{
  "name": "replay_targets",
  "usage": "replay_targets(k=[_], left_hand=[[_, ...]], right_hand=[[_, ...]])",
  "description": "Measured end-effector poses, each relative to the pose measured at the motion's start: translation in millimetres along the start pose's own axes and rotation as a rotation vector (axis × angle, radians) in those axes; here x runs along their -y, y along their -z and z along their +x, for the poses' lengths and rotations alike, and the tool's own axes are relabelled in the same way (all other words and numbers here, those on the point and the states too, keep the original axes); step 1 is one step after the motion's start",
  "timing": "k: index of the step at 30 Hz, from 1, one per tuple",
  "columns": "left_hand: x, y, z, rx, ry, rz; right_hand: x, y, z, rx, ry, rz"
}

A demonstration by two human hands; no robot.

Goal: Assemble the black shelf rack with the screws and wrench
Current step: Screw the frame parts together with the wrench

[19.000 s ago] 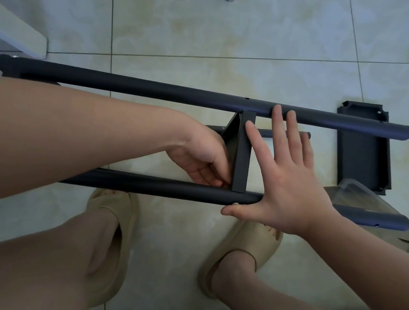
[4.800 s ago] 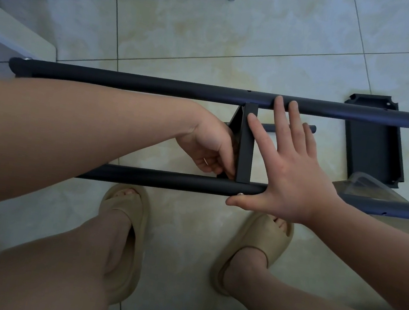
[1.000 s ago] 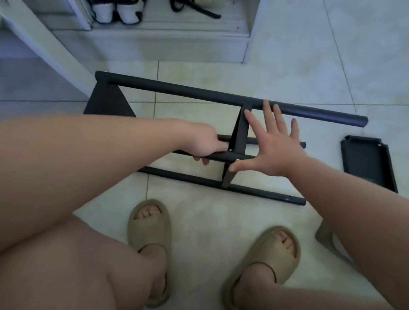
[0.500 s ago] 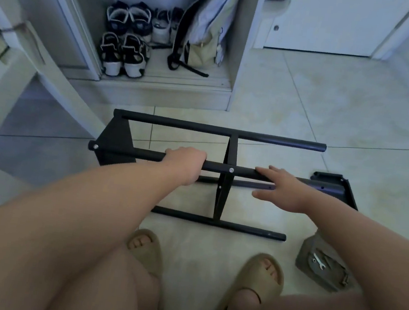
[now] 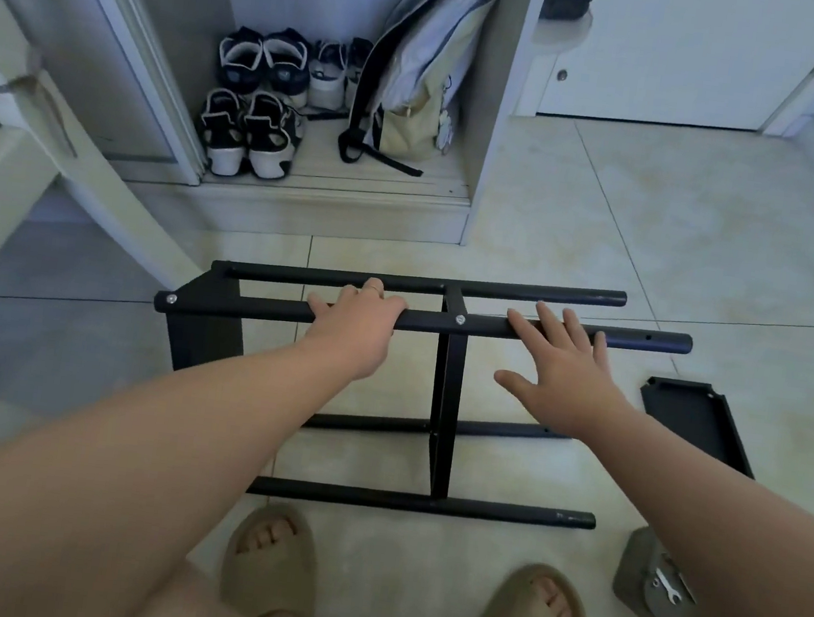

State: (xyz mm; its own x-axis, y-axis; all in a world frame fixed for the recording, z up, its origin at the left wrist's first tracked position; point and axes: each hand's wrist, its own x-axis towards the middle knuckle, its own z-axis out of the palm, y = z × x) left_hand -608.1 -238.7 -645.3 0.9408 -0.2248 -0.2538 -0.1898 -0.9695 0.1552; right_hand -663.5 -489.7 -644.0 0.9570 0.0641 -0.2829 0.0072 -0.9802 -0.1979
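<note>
Black shelf rack [image 5: 261, 307] lies on its side on the floor [image 5: 612, 205], four tubes running left-right. The middle panel [image 5: 445, 405] is taken as the landmark.

Change: a second ago the right grip was flat against the middle panel and the left grip was tucked in at the panel's joint with the tube. Now both are off that joint. Left grip [image 5: 356, 325] is just left of the middle panel, fingers curled over the upper near tube and holding it. Right grip [image 5: 561, 373] is just right of the panel, fingers straight and spread, tips resting on the same tube and pinching nothing. The view has also pulled back, so the whole rack shows.

A screw head [image 5: 460, 320] sits where the middle panel meets the held tube. Far left of the panel, the end panel [image 5: 203, 339] carries another.

Reading: the middle panel's fastening looks finished and the rack is being steadied or turned. The tube ends right of the middle panel are bare, with holes showing. A loose panel [image 5: 693, 420] lies flat on the floor well to the right, and it probably goes there next.

Containers:
- Clear tub [image 5: 634, 572], right of and nearer than the middle panel, partly hidden by the right forearm. A wrench [image 5: 666, 588] lies inside. The small bright bits beside it are likely screws, too small to count.
- Open cupboard [image 5: 490, 113] beyond the middle panel holds sneakers [image 5: 247, 135] and a backpack [image 5: 417, 79].
</note>
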Motion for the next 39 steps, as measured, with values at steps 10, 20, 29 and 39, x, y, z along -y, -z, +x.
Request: replay_targets(k=[10, 20, 29, 39], left_hand=[[34.8, -30.5, 140.9, -0.201, 0.003, -0.015], [64.0, -101.1, 235.6, -0.122, 0.04, -0.038], [39.1, -106.6, 196.0, -0.339, -0.024, -0.2], [-26.0, -120.6, 89.0, 0.622, 0.249, -0.792]], right_hand=[[-12.7, -31.1, 159.9, -0.162, 0.029, -0.057], [-30.6, -101.9, 260.4, -0.048, 0.045, 0.014], [-32.4, -92.0, 212.6, -0.038, 0.051, 0.161], [-39.8, -105.1, 70.9, 0.267, 0.138, 0.063]])
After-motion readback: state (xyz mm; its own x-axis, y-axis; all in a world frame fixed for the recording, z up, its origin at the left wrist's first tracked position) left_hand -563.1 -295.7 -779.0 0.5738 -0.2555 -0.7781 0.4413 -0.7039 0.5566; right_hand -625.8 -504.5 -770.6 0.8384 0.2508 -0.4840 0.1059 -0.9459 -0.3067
